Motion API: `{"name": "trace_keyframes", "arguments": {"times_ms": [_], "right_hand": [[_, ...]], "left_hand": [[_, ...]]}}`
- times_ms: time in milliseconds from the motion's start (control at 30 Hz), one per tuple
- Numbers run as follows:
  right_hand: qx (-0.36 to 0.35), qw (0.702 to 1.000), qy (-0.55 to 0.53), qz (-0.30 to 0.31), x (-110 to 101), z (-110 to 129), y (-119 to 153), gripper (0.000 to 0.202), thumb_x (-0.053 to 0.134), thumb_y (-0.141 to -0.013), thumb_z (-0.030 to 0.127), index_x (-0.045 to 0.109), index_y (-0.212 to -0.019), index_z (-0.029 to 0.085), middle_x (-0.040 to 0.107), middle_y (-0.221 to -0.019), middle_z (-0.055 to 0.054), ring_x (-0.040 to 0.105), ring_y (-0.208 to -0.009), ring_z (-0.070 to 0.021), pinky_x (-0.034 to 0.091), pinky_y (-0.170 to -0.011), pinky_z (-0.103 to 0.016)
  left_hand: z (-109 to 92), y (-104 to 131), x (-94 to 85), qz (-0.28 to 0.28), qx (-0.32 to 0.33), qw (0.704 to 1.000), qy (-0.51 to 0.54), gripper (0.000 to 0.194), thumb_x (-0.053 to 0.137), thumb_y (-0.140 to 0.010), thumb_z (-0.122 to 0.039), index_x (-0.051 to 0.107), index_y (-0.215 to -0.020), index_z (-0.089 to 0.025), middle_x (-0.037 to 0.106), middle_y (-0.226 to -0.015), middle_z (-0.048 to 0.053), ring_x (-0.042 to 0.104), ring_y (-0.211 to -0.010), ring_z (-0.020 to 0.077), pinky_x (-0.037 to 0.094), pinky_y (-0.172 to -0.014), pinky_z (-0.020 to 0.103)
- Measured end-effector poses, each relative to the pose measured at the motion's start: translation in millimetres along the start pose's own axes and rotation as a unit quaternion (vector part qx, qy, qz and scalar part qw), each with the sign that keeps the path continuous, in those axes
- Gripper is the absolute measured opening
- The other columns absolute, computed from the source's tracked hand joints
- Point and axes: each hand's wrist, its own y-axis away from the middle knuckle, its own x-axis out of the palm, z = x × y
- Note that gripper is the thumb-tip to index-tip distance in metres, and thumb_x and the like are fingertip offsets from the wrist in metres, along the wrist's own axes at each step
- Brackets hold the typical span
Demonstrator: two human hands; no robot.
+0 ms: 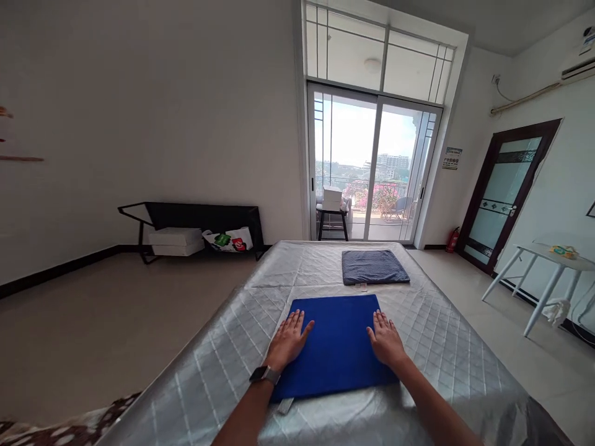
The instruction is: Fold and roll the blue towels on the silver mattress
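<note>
Head view: a blue cloth is lying flat in the lower middle of the frame, spreading between the person's two hands on a silver quilted mattress. The left hand is resting open and palm down along the cloth's left edge, near the upper left corner, its fingers pointing toward the top of the frame and its thumb reaching inward over the blue. Opposite, the right hand is lying open over the right edge at about the same height, its fingers also pointing up the frame and its thumb angling in. Neither hand is gripping anything; both are pressing or simply resting, which of the two I cannot tell. Most of the cloth's middle is showing between them, and its near edge is running below both hands, toward the bottom of the frame. A pale tag is sticking out at the cloth's lower left corner, just beside the left forearm, where a watch is circling the wrist. Above the blue cloth, a little right of centre, a grey-blue cloth is lying apart from both hands.
</note>
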Motion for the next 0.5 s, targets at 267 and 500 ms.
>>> {"name": "trace_keyframes", "arguments": {"times_ms": [267, 500], "right_hand": [[0.004, 1.000, -0.027, -0.007, 11.8, 1.2, 12.2, 0.065, 0.023, -0.100, 0.039, 0.022, -0.156, 0.005, 0.020, -0.163, -0.011, 0.014, -0.152, -0.0200, 0.011, -0.122, -0.036], [-0.013, 1.000, -0.009, -0.016, 21.0, -4.9, 7.9, 0.062, 0.027, -0.098, 0.031, 0.023, -0.156, 0.008, 0.019, -0.163, -0.010, 0.014, -0.152, -0.0209, 0.012, -0.121, -0.037]], "left_hand": [[-19.2, 0.0, -31.1, -0.102, 0.015, 0.994, 0.030, 0.060, 0.024, -0.101, -0.050, 0.055, -0.138, -0.015, 0.052, -0.148, 0.015, 0.040, -0.142, 0.0310, 0.026, -0.119, 0.058], [-160.3, 13.9, -38.4, -0.041, 0.210, 0.971, 0.103, 0.056, 0.023, -0.103, -0.046, 0.045, -0.146, -0.019, 0.047, -0.152, 0.011, 0.039, -0.144, 0.0235, 0.035, -0.117, 0.046]]}}
